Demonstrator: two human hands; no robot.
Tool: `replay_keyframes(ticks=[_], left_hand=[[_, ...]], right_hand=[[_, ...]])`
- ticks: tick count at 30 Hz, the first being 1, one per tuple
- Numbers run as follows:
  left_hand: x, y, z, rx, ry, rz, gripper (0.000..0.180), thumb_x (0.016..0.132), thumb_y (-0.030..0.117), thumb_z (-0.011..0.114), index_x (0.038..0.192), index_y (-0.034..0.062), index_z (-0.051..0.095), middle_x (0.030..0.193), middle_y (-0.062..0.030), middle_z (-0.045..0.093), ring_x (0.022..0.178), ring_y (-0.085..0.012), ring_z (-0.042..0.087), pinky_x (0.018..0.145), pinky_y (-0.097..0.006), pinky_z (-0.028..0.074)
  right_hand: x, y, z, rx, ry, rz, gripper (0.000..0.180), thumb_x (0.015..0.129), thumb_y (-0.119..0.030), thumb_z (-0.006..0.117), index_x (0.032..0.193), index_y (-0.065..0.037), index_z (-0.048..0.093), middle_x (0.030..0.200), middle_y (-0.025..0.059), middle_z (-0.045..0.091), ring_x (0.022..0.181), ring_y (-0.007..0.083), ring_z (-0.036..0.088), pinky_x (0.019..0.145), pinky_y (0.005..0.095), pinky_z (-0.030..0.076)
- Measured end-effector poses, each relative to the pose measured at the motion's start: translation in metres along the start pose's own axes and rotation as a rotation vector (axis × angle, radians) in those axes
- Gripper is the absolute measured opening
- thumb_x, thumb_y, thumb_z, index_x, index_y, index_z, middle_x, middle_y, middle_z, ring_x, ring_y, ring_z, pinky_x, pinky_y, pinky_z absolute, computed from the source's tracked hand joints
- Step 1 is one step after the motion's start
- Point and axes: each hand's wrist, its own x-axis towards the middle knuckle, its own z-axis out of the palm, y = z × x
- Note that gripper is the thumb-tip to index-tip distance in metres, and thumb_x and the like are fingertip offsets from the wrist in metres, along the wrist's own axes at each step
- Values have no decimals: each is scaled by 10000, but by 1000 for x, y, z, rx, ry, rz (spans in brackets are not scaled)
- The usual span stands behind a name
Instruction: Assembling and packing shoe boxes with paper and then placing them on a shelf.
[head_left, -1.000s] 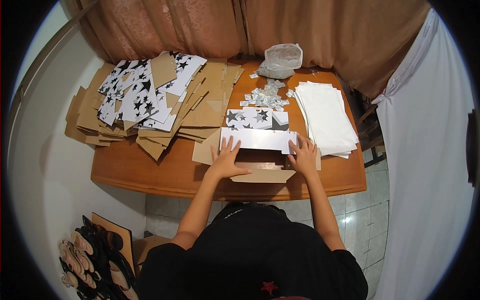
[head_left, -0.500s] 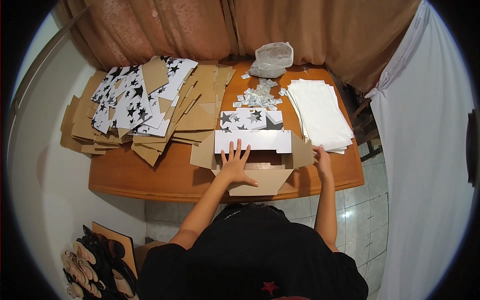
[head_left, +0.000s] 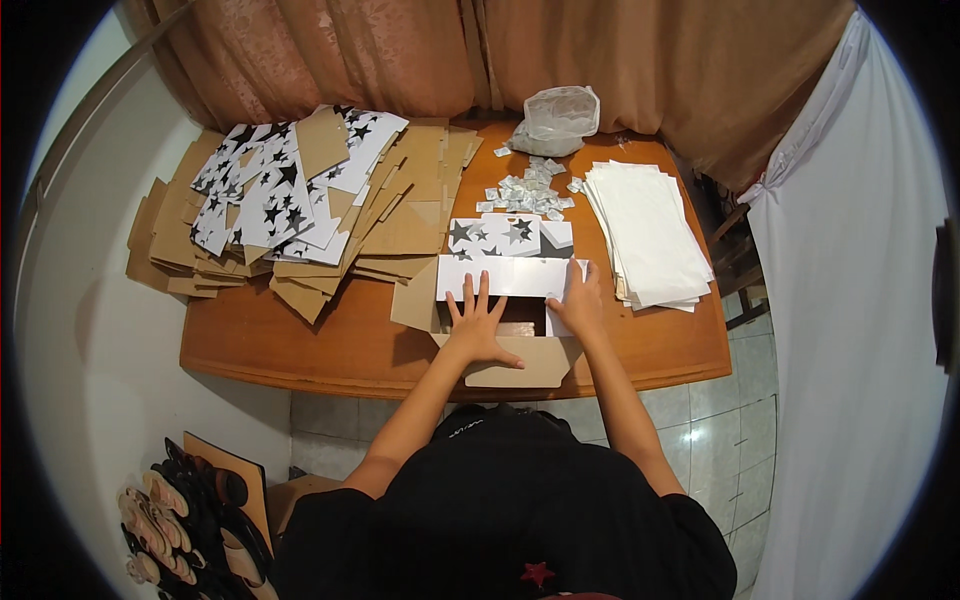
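While both hands press flat, the box (head_left: 505, 300) lies under their fingers (head_left: 478, 298).

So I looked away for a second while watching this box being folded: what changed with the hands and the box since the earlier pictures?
The right hand, out at the box's right flap half a second ago, has come back in onto the white panel's right end. The left hand stays spread flat, now lower, at the box opening. Neither hand grips anything. The cardboard stack, white sheets and plastic bag lie as before.
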Motion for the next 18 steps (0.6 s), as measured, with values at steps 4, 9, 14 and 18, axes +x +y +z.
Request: replay_keyframes(ticks=[4,9,14,18], left_hand=[[-1,0,0,-23,-3,-1,1360,300,797,657,1388,63,301,1444,-298,-89,1317,-475,-156,940,-700,-76],[-4,-1,2,-30,12,-7,1325,324,784,664,1388,80,307,1452,-284,-77,1324,-463,-149,950,-691,-77],[-23,4,-46,-97,124,-27,1077,521,694,673,1346,68,377,1470,-245,3,1337,-451,-105,972,-677,-58],[-40,-25,-74,-54,463,-408,810,708,541,640,1280,8,426,1432,-244,175,1332,-417,70,1019,-615,36]], right_hand=[[-2,-1,8,-120,-3,13,813,610,-199,786,1294,-79,363,1358,277,250,1177,421,384,882,486,406],[-2,-12,9,-199,10,59,844,615,-259,784,1306,-58,342,1370,256,240,1122,425,412,867,487,412],[2,-7,15,-167,31,41,906,584,-370,770,1324,-77,336,1379,257,226,1186,427,357,899,522,367],[5,-11,8,-220,6,-3,969,571,-446,762,1356,-94,317,1387,232,224,1218,468,274,954,571,296]])
